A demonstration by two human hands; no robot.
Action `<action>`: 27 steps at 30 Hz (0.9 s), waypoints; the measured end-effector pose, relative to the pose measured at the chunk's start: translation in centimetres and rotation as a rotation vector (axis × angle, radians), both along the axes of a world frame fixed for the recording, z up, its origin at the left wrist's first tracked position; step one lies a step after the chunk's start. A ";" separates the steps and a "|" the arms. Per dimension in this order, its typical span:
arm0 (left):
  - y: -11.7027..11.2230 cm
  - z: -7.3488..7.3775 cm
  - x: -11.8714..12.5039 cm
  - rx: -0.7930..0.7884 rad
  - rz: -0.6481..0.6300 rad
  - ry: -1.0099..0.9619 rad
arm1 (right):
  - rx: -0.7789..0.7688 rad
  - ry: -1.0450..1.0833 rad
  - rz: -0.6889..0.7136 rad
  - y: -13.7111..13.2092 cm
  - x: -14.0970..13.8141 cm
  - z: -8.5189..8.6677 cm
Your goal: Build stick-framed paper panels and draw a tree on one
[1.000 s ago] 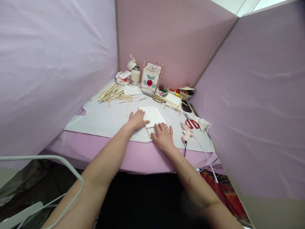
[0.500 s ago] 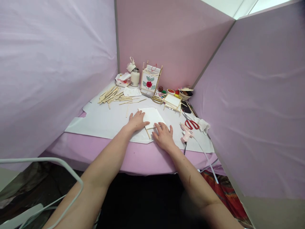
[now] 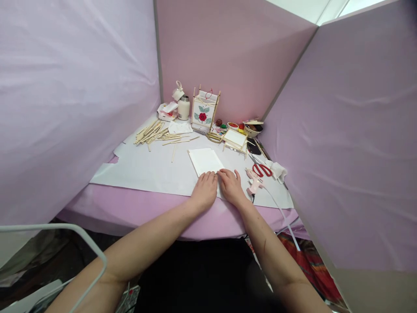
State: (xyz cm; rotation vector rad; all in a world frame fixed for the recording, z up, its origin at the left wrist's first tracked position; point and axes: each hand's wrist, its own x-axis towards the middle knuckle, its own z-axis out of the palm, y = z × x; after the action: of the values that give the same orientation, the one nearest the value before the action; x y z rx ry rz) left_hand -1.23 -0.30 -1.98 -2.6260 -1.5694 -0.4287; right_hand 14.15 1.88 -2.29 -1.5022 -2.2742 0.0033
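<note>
A white paper panel (image 3: pixel 204 160) on thin wooden sticks lies flat on the white sheet (image 3: pixel 146 167) near the table's front edge. My left hand (image 3: pixel 205 193) rests palm down at the panel's near edge, fingers stretched onto it. My right hand (image 3: pixel 231 186) lies right beside it, fingers flat and touching the same near edge. Neither hand grips anything. The two hands almost touch each other.
A pink glue gun (image 3: pixel 253 181) with its cord and red scissors (image 3: pixel 261 170) lie to the right. Several wooden sticks (image 3: pixel 154 131) are piled at the back left. A rose-painted lantern frame (image 3: pixel 203 111), a flask (image 3: pixel 183 107), a small frame (image 3: pixel 236 139) and bowls (image 3: pixel 252 127) stand at the back. Pink partitions enclose the table.
My left hand slid from the panel's left side down to its near edge, next to my right hand. The panel now lies uncovered.
</note>
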 end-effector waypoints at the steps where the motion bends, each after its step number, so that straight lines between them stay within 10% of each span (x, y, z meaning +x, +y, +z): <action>1: 0.0 -0.1 0.0 -0.006 0.009 0.006 | -0.005 -0.004 0.007 0.0 -0.1 -0.1; 27: 0.0 0.7 -0.3 0.019 0.116 -0.040 | 0.048 -0.062 -0.123 1.0 -1.0 0.3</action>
State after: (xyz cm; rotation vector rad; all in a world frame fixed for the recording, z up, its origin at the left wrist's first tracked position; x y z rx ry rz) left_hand -1.55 -0.34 -1.27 -2.5113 -1.7097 -0.4896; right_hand 13.13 2.90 -2.00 -1.6351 -2.2092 -0.1345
